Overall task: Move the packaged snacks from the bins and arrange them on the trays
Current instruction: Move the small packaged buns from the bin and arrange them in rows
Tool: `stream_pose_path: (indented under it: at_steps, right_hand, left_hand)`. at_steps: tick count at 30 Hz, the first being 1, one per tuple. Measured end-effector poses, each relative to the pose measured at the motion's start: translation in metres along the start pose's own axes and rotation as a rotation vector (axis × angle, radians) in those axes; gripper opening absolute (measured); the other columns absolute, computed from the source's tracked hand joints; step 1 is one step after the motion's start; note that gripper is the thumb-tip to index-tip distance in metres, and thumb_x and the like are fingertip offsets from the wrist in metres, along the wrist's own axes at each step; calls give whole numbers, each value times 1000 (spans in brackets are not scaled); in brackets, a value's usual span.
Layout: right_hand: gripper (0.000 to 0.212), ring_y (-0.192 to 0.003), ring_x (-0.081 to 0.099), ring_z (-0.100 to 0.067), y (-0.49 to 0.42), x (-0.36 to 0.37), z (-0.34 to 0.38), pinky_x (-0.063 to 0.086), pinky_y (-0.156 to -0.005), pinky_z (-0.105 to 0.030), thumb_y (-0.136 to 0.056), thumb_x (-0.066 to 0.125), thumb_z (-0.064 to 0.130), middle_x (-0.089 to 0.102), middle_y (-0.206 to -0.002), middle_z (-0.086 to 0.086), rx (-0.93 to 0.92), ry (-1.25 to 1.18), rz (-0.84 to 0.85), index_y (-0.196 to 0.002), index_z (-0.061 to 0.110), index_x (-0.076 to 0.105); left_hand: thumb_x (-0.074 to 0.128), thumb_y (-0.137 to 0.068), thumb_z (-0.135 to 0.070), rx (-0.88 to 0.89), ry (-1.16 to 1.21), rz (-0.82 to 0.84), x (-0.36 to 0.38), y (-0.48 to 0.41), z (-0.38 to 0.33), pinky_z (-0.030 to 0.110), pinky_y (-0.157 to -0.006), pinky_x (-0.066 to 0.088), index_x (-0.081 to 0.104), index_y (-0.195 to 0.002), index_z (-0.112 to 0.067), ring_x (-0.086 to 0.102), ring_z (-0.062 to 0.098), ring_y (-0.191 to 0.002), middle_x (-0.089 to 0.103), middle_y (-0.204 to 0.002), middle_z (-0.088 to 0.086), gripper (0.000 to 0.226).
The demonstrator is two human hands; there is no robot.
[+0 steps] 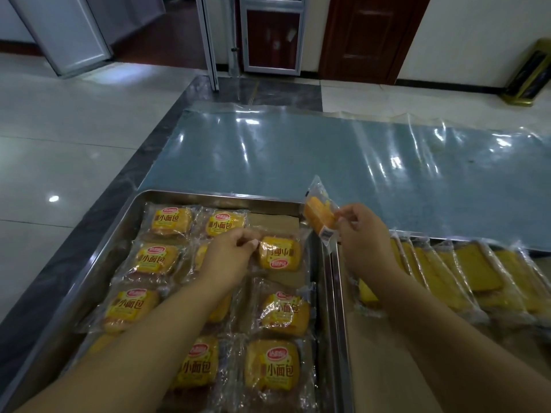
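Right hand (pixel 362 234) pinches tilted packet (pixel 320 214) just right of bare far corner (pixel 274 220) of left tray (pixel 208 195); left hand (pixel 229 254) pinches pack (pixel 278 253) just short of that corner.

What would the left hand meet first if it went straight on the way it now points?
The left hand would meet the bread pack lying just ahead of it in the left tray. Its fingers seem to pinch the wrapper edge, though depth is unclear.

The bread packets (pixel 171 221) wear clear wrap with yellow labels, red logos and dark characters. The trays (pixel 214 197) are silver; the tabletop (pixel 298 162) is speckled grey-blue.
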State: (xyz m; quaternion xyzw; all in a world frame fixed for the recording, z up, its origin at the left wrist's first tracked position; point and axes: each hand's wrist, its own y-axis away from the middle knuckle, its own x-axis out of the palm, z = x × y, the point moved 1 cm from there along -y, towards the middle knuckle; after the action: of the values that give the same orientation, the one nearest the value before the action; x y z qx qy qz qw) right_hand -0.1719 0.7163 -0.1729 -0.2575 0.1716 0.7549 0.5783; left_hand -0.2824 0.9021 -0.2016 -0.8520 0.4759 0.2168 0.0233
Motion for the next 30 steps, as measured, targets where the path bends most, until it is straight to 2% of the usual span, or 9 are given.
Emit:
stream_pose_path:
  at_steps: [4,7,10,14,17,19,21,25,30]
  right_hand:
    - [13,-66,58,-8,-3,-5,-1,38,-51,-17,-97,45,19,59,-85,8,0,-8,-41,-100,26,56]
    - [13,-70,59,-12,-3,-9,-4,43,-55,-22,-97,46,19,60,-86,5,-4,-39,-42,-101,25,57]
    - [13,-71,59,-13,-2,-10,-7,44,-56,-26,-97,46,20,61,-86,4,-9,-57,-37,-99,25,57]
    - [14,-68,57,-11,-2,-10,-8,41,-55,-25,-96,47,18,61,-83,4,-10,-81,-37,-97,25,59]
    - [14,-62,54,-5,-1,-10,-9,37,-49,-15,-96,47,18,60,-79,7,-15,-59,-49,-95,26,59]
    - [13,-60,53,-2,0,-10,-9,34,-43,-10,-96,48,19,60,-78,10,-22,-31,-58,-93,26,58]
    - [12,-61,53,0,1,-9,-9,33,-43,-8,-96,48,20,59,-79,11,-25,-3,-61,-93,27,57]
    - [15,-62,54,-1,5,-9,-8,33,-45,-8,-97,47,20,59,-79,12,-8,0,-63,-90,32,54]
    - [17,-61,54,-5,7,-9,-8,35,-49,-13,-97,46,19,58,-77,8,-13,-42,-97,-89,32,55]
  left_hand:
    - [48,-96,-16,-14,3,-43,-2,-8,-6,23,-59,49,50,-108,-29,62,11,-86,62,-98,-6,17]
    - [47,-96,-16,91,-94,-3,-9,-18,-16,20,-59,49,48,-99,-35,59,5,-85,61,-100,-6,20]
    - [46,-96,-21,209,-319,131,-12,-28,-28,16,-66,42,55,-96,-44,53,3,-88,55,-110,-4,25]
    - [50,-92,-38,392,-830,54,6,-31,-34,36,-94,24,45,-127,-45,28,21,-120,41,-135,-6,36]
    - [49,-85,-58,277,-1036,-56,27,-17,-23,42,-97,31,39,-131,-28,30,29,-121,36,-134,7,56]
    - [43,-83,-67,158,-1117,-30,37,-6,-10,42,-94,39,38,-131,-20,36,31,-120,37,-132,11,68]
    - [41,-86,-63,144,-1123,26,43,0,-1,41,-91,44,36,-132,-16,41,33,-119,38,-132,13,65]
    - [49,-92,-37,322,-992,101,50,-3,1,37,-98,40,39,-134,-18,36,27,-123,40,-136,7,47]
    - [52,-92,-19,437,-931,108,43,-23,4,35,-101,32,36,-141,-25,31,22,-123,40,-144,-4,52]
